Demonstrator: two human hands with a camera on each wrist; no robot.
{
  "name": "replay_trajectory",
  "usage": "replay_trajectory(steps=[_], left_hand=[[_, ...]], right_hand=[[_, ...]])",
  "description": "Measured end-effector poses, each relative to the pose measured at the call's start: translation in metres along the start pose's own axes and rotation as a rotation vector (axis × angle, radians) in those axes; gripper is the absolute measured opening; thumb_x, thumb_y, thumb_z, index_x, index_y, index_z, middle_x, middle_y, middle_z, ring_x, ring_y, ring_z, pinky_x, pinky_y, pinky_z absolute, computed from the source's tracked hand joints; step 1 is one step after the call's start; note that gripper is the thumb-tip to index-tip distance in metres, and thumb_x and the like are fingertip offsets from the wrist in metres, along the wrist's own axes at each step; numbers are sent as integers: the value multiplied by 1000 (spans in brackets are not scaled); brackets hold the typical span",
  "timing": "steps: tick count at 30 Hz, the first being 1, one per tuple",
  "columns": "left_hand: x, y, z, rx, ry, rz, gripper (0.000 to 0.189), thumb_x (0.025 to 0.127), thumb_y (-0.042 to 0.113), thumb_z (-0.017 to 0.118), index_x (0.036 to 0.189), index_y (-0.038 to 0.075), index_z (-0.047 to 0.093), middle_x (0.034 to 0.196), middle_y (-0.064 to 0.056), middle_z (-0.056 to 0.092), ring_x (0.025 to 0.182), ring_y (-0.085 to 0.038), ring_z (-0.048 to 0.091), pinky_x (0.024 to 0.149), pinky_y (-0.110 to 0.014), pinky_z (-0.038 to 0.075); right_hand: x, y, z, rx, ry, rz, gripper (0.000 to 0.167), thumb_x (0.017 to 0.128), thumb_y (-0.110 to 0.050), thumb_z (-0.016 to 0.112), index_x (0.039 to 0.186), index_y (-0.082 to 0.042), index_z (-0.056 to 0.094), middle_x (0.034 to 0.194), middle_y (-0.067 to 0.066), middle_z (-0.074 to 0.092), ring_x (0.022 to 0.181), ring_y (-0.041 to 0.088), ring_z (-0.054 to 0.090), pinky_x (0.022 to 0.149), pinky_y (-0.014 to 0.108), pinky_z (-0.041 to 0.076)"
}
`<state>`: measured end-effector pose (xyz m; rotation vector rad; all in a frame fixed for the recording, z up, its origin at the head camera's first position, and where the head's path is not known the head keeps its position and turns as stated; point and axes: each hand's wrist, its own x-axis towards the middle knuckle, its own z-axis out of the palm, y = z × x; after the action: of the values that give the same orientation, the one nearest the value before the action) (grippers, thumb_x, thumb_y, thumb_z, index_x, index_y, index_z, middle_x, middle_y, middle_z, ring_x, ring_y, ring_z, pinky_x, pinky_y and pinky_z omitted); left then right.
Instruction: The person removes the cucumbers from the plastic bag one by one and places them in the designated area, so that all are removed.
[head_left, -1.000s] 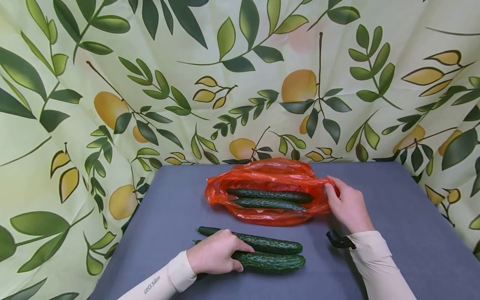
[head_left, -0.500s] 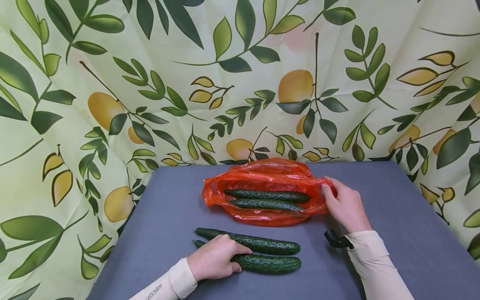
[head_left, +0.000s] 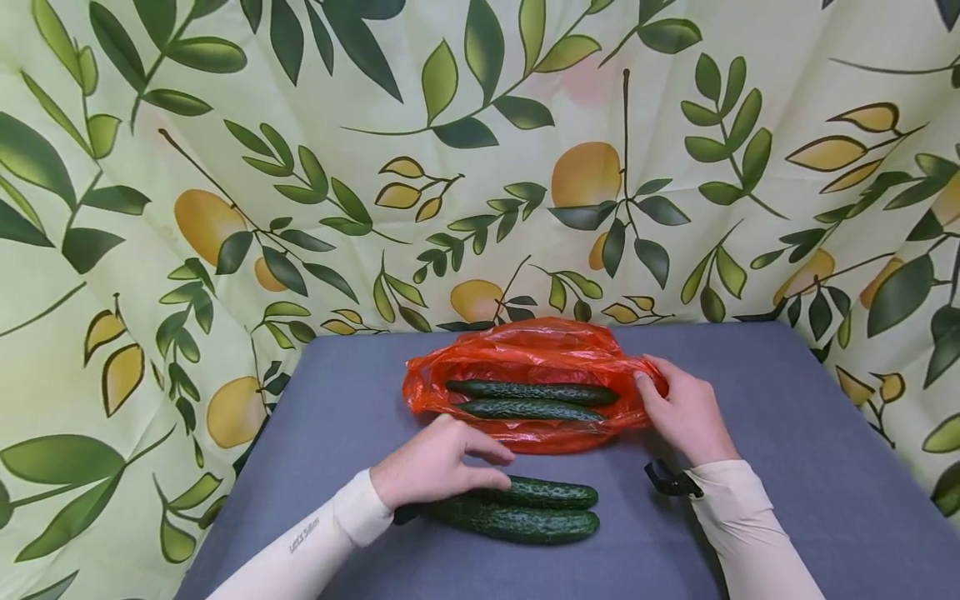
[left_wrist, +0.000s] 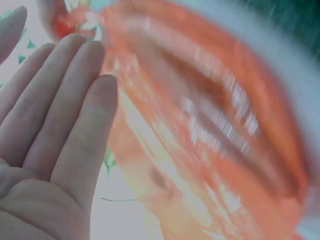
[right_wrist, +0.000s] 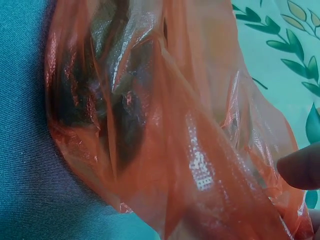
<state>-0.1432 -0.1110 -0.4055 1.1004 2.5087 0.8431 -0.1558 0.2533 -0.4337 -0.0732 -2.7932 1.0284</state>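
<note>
While our right-hand grip (head_left: 688,417) pinches a gathered end of the red plastic bag (head_left: 572,357) between thumb and curled fingers, our left-hand grip (head_left: 435,467) holds nothing, its fingers extended together and the thumb standing apart. We see the bag lying by the far edge of the surface (head_left: 795,400), its mouth spread wide toward us and its held end pointing to the right edge. Inside it rest two cucumbers, the farther cucumber (head_left: 532,391) just beside the nearer cucumber (head_left: 528,409), both running roughly in line with that far edge. On our side of the bag, a second pair lies on the surface: an upper cucumber (head_left: 558,492) and a lower cucumber (head_left: 525,524), side by side, their right ends in plain sight and their left ends hidden by our left hand and wrist. That hand is over this pair, in front of the bag's near rim; we cannot tell whether any fingertip touches the skin below. From the right wrist, we make out dark shapes through the thin, creased plastic. We wear pale sleeves (head_left: 756,533), with a black band (head_left: 672,481) at the right wrist, and beyond the far edge hangs a cloth (head_left: 480,233) printed with leaves and orange fruit.
</note>
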Motion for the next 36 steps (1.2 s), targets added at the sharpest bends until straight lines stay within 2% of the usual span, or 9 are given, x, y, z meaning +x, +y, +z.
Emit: replay_trajectory(steps=[6,9,12,16,17,19,24,29,36], left_hand=[[61,-16,-38,-83,67,-91,24,95,40,85,117,34,85,112,20,81,109,3,71,97,-29,59],[86,-27,-42,-92,62,-130,24,94,33,86,119,32,85,114,17,82,114,-3,72,100,-34,59],[109,-36,-42,-65,14,-149,28,95,29,85,123,24,84,119,9,83,117,-9,72,104,-38,58],[133,-47,-39,-20,-63,-154,33,95,26,85,126,15,83,122,0,83,119,-15,74,127,-48,40],[137,-50,-38,-5,-74,-159,33,95,26,86,125,15,83,121,0,83,119,-15,74,131,-51,32],[143,-56,-35,2,-95,-175,32,94,25,86,124,15,83,119,0,84,117,-14,75,132,-50,31],[151,-68,-28,-18,-143,-229,33,92,25,88,124,17,84,115,4,84,113,-12,74,108,-40,57],[155,-73,-26,-32,-196,-238,34,93,23,87,126,16,83,113,3,84,111,-12,75,108,-39,57],[161,-72,-23,28,-220,-222,33,94,19,85,127,18,83,114,3,84,110,-12,75,108,-40,57]], right_hand=[[0,0,-1,-8,-8,1,58,110,-35,58,155,0,55,145,31,65,115,45,68,99,62,59],[1,1,2,-11,-12,0,58,109,-35,59,155,0,55,145,30,65,116,45,68,100,63,58],[1,1,3,-15,-13,4,57,109,-33,60,155,0,55,146,30,65,119,46,68,103,64,57],[0,1,3,-20,-8,11,57,108,-33,60,155,0,56,145,30,65,119,46,68,102,64,57],[0,2,4,-23,-8,11,57,108,-32,60,155,0,56,145,30,66,118,45,68,102,64,57],[0,1,4,-26,-11,10,57,108,-33,60,155,0,56,145,29,66,118,45,68,102,63,57],[0,1,4,-28,-12,7,57,107,-33,61,154,-1,56,145,29,66,119,45,68,103,63,56],[0,2,4,-27,0,6,56,107,-32,61,154,-1,57,144,28,67,116,43,70,101,61,58],[0,3,5,-22,7,-5,56,107,-32,62,153,0,57,142,28,68,110,40,71,97,59,60]])
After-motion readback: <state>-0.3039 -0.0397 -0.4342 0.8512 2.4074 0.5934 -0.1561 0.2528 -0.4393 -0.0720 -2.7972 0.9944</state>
